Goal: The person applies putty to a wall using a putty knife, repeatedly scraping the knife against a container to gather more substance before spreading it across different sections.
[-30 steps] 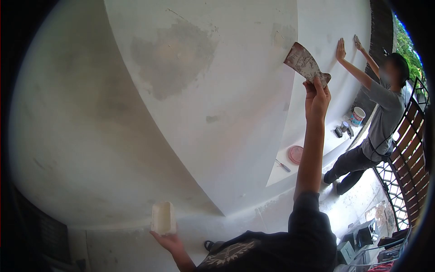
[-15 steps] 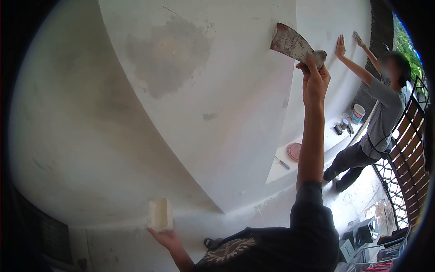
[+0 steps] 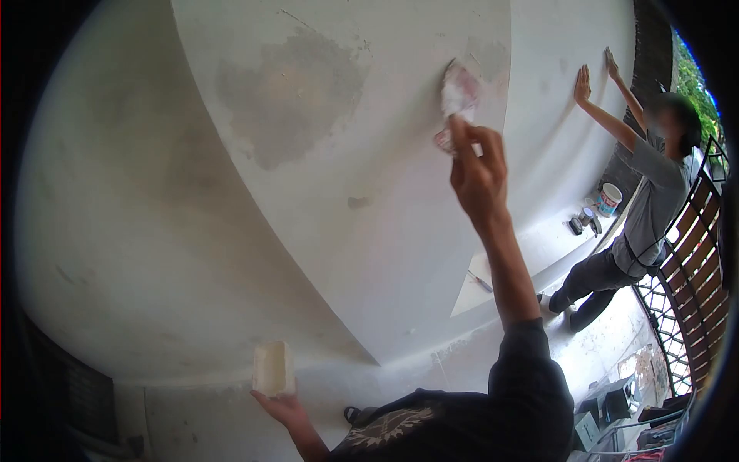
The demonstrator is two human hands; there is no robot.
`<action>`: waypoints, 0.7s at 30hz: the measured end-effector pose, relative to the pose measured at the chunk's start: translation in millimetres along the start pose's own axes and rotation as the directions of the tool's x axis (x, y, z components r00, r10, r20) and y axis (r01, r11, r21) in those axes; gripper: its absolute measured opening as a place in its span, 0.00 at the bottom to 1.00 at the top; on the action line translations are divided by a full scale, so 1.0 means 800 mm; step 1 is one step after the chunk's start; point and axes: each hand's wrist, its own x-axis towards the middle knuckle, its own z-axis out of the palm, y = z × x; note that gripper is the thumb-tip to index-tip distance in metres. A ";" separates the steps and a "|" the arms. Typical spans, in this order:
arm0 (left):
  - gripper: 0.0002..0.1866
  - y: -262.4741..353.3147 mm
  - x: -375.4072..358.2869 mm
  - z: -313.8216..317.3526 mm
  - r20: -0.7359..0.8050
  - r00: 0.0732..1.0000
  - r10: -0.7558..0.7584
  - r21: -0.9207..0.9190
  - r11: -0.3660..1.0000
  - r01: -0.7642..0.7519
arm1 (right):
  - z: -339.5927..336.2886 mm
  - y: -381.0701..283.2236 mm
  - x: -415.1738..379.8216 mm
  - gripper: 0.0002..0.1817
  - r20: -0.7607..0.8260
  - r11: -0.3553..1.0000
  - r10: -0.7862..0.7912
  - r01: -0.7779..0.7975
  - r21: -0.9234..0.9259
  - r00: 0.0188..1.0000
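My right hand (image 3: 479, 165) is raised in front of the wall (image 3: 400, 254), its fingers closed on a putty knife (image 3: 462, 92). The knife's blade is blurred, with whitish and reddish patches, and lies at or close to the wall surface; contact is hard to tell. Left of it, a grey patch (image 3: 292, 92) marks the wall, and a smaller grey smudge (image 3: 359, 202) is lower down. Low in the view, my left hand (image 3: 281, 406) holds a pale rectangular tray (image 3: 273, 369) from below.
A co-worker in a grey shirt (image 3: 654, 185) stands at the right, both hands on the wall. Near them are a white bucket (image 3: 610, 199) and small dark items (image 3: 585, 221). A thin tool (image 3: 481, 282) lies on the ledge. Boxes (image 3: 616, 400) and a slatted gate (image 3: 697, 254) are at right.
My right hand has moved left and down with the putty knife, whose blade has turned. The red round lid on the ledge is now hidden behind my forearm. My left hand has barely moved.
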 end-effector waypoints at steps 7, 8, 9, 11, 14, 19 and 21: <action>0.39 0.003 -0.004 0.021 -0.028 1.000 0.004 -0.015 1.000 -0.004 | -0.061 -0.036 -0.017 0.15 -0.008 0.911 0.290 -0.273 0.310 0.957; 0.39 0.001 -0.001 0.020 -0.014 1.000 0.000 -0.025 1.000 0.000 | -0.067 -0.023 -0.022 0.10 -0.018 0.818 0.455 -0.410 0.404 0.890; 0.39 0.005 -0.001 0.019 0.000 1.000 -0.004 -0.031 1.000 0.004 | -0.074 -0.008 -0.026 0.07 -0.008 0.692 0.610 -0.527 0.493 0.793; 0.39 0.008 -0.004 0.021 0.008 1.000 -0.007 -0.028 1.000 0.007 | -0.076 0.033 -0.022 0.07 0.076 0.279 0.802 -0.484 0.830 0.593; 0.39 0.008 -0.008 0.018 0.010 1.000 -0.007 -0.033 0.999 0.007 | -0.062 0.106 -0.036 0.09 0.241 -0.042 0.836 -0.381 0.924 0.493; 0.39 0.008 -0.005 0.011 -0.004 1.000 0.003 -0.051 0.999 -0.003 | -0.032 0.163 -0.060 0.10 0.326 -0.192 0.786 -0.295 0.936 0.525; 0.39 0.010 -0.011 0.013 -0.028 0.999 0.021 -0.032 0.999 -0.022 | -0.030 0.169 -0.059 0.10 0.320 -0.181 0.815 -0.311 0.933 0.484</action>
